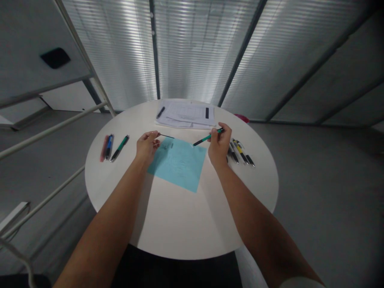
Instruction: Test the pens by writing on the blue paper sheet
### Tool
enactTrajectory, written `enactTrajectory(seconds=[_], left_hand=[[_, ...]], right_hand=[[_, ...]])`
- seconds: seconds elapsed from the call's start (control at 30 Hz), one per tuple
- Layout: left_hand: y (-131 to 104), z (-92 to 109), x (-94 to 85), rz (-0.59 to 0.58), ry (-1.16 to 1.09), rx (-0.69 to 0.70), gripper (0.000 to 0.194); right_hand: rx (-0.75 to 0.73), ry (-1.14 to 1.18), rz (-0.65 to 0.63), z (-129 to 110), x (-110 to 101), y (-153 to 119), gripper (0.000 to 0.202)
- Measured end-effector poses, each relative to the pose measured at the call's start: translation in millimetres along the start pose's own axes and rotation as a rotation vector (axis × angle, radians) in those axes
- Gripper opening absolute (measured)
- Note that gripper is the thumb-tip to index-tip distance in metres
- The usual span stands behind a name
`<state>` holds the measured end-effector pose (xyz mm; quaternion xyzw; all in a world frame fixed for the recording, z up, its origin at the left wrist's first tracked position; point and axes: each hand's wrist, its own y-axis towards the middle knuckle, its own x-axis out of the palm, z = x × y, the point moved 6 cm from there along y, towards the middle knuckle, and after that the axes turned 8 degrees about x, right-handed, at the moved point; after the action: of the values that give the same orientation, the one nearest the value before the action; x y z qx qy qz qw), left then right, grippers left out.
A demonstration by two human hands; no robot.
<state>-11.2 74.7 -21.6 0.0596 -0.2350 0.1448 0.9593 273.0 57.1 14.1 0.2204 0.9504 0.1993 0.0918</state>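
My left hand pinches one end of a thin dark pen refill, which points right over the top edge of a light-blue sheet of paper. Held in the fingers of my right hand is a green pen barrel with black ends. Its lower tip slants down to the left, near the sheet's upper right edge. Faint marks show on the sheet, too small to read. The refill and the barrel are apart.
On the left of the round white table lie a green pen, a blue pen and a reddish pen. Several pens lie right of my right hand. A paper stack with a black pen is at the back.
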Motion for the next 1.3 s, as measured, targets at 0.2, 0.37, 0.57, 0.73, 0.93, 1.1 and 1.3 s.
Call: enactTrajectory(seconds=[0.2,0.37,0.57,0.73,0.93,1.1,1.3], left_hand=[[-5,9,4.2,0.000,0.179,0.076,0.025],[-8,14,10.2,-0.042,0.337,0.203,0.023],[-17,17,22.9,-0.163,0.368,0.252,0.021],[-20,16,27.7,-0.212,0.362,0.241,0.024],[-25,11,34.1,-0.291,0.392,0.225,0.028],[-26,9,36.2,-0.350,0.511,0.285,0.026],[-25,9,35.5,-0.370,0.578,0.340,0.024]], right_hand=[[0.010,-0.230,0.009,7,3,0,0.042],[0.084,-0.338,-0.119,15,13,-4,0.027],[0.109,-0.473,-0.300,11,25,-12,0.021],[0.052,-0.800,-0.335,9,27,-15,0.015],[-0.011,-1.046,-0.333,17,28,-15,0.018],[-0.008,-1.041,-0.349,15,30,-17,0.021],[0.001,-1.038,-0.359,13,31,-19,0.018]])
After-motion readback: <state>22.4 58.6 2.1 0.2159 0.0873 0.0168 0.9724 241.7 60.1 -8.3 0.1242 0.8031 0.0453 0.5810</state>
